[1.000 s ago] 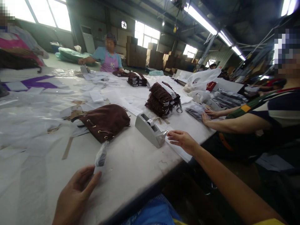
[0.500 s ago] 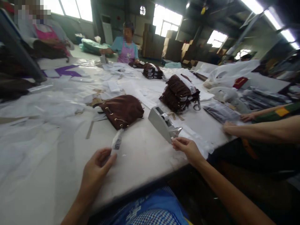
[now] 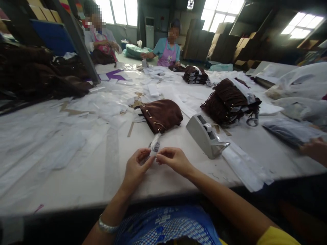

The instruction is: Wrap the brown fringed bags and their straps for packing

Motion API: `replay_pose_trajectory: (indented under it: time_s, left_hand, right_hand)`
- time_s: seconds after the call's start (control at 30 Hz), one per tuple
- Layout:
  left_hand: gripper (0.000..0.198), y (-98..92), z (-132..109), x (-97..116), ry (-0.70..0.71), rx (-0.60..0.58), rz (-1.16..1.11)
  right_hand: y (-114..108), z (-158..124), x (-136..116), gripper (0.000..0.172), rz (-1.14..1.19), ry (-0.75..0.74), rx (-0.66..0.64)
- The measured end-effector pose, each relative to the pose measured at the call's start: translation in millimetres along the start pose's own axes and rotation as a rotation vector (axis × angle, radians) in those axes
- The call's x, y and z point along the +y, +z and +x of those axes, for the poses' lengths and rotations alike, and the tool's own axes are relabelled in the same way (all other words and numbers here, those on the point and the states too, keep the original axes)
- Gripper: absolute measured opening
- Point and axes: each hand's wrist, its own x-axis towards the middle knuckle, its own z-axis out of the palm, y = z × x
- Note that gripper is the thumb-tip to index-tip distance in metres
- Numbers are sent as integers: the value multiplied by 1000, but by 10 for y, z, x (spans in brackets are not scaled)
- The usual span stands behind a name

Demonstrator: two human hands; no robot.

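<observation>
Brown bag [image 3: 163, 115]: taken as landmark; lies on the broad white worktop [image 3: 84, 183], near the middle, as I see it. Beyond the bag, at the far side, a person in a purple apron [image 3: 167, 52]. Left of the bag: a wide spread of thin white sheets [image 3: 74, 136]. Right of it and slightly farther back: a pile of dark brown fringed goods [image 3: 227, 102] with white wrapping. Grey tape dispenser [image 3: 203, 131] to the right and a little nearer, apart from the bag.

Both hands just on the near side of the bag. Left hand [image 3: 135, 168]: grip pinching the near end of a white-wrapped piece [image 3: 155, 144] between thumb and fingers. Right hand [image 3: 176, 160]: fingertips bunched against the same end; cannot tell whether they pinch it. The piece runs up to the bag's near edge; join unclear. Smallest noted: gold-coloured eyelets [image 3: 154, 123] along the bag's left side.
</observation>
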Motion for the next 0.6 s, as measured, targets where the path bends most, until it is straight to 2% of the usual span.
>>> replay_pose_trajectory:
  time_s: [0.27, 0.47, 0.6]
  left_hand:
    - [38, -8, -5, 18, 10, -10, -14]
    - [40, -29, -4, -5, -9, -9, -30]
    - [41, -46, -1, -13, -36, -22, -64]
  right_hand:
    - [27, 42, -30, 33, -136, 37, 41]
    - [5, 77, 26, 38, -142, 91, 32]
    - [-2, 88, 54, 35, -143, 73, 14]
